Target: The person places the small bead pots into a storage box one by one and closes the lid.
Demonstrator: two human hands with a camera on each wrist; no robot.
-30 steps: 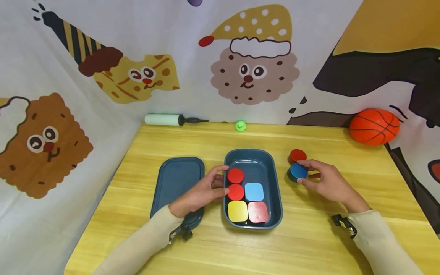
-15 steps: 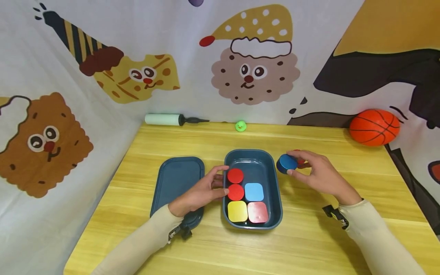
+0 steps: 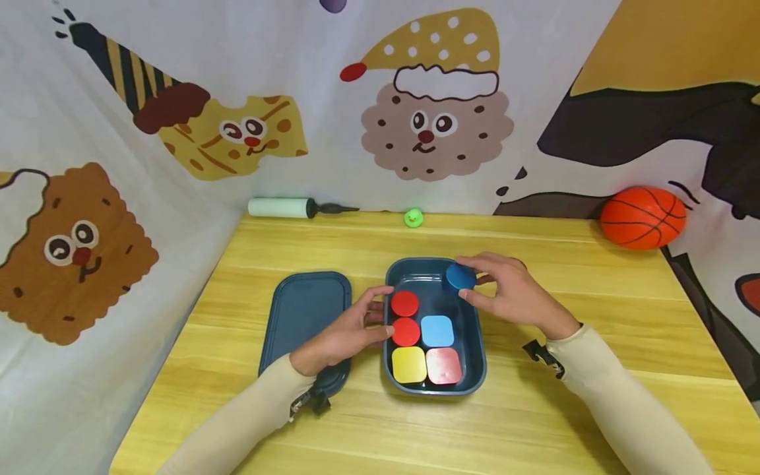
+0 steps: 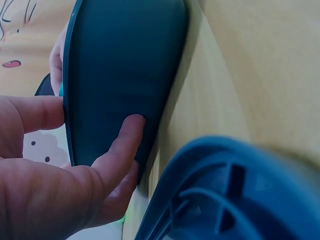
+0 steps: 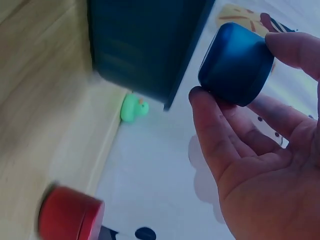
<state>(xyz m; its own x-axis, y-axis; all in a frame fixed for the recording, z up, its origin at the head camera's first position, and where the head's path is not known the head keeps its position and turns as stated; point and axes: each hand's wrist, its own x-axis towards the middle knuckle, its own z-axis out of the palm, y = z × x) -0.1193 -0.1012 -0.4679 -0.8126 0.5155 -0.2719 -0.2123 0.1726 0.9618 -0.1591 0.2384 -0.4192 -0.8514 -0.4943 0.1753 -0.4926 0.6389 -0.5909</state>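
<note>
A dark blue rectangular box (image 3: 475,369) stands on the table. Inside, two red round pieces (image 3: 405,303) line the left wall; light blue (image 3: 437,331), yellow (image 3: 410,365) and pink (image 3: 444,365) square pieces sit nearby. My left hand (image 3: 359,330) holds the box's left wall, its thumb at the rim and fingers against the outside (image 4: 115,155). Over the box's far right corner, my right hand (image 3: 516,290) pinches a small blue cylinder (image 5: 237,65) between thumb and fingers. A red cylinder (image 5: 70,212) stands on the table, mostly hidden behind the right hand in the head view.
A dark blue lid (image 3: 309,316) lies left of the box, partly under the left forearm. Along the back edge are a white hand pump (image 3: 279,207), a green toy duck (image 3: 413,218) and an orange basketball (image 3: 643,218). A cartoon-printed cloth (image 3: 332,145) hangs behind.
My right hand has lifted the blue cylinder from beside the red one and carried it left over the box's far right corner. The left hand stays at the box's wall.
</note>
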